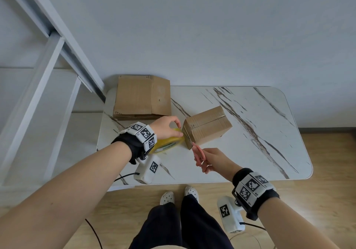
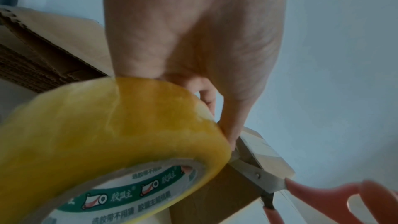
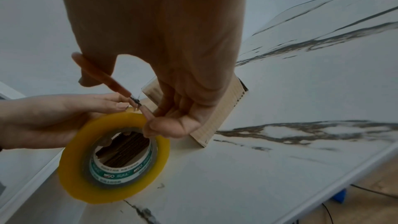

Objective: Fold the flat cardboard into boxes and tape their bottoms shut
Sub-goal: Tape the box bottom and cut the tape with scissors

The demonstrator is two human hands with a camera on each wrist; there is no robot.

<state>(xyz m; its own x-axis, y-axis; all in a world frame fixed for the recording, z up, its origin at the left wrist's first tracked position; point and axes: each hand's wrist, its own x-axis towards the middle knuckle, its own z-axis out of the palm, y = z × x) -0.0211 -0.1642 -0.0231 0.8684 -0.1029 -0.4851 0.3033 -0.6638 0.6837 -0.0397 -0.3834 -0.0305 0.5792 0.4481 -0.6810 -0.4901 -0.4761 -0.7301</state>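
Observation:
A small folded cardboard box [image 1: 207, 126] stands on the marble table [image 1: 250, 152], its closed flaps facing up. My left hand [image 1: 167, 127] grips a yellow tape roll [image 1: 167, 142] right beside the box's left corner. The roll [image 2: 103, 135] fills the left wrist view, and it stands on edge [image 3: 114, 157] in the right wrist view. My right hand [image 1: 213, 161] holds pink-handled scissors [image 1: 197, 152]; their blades [image 2: 254, 163] reach between roll and box [image 2: 264, 152]. The strip of tape itself is hard to make out.
A stack of flat cardboard sheets [image 1: 141, 97] lies at the table's back left. A white metal frame [image 1: 48, 56] rises to the left of the table. The table's right half holds nothing. My legs and white shoes stand at its front edge.

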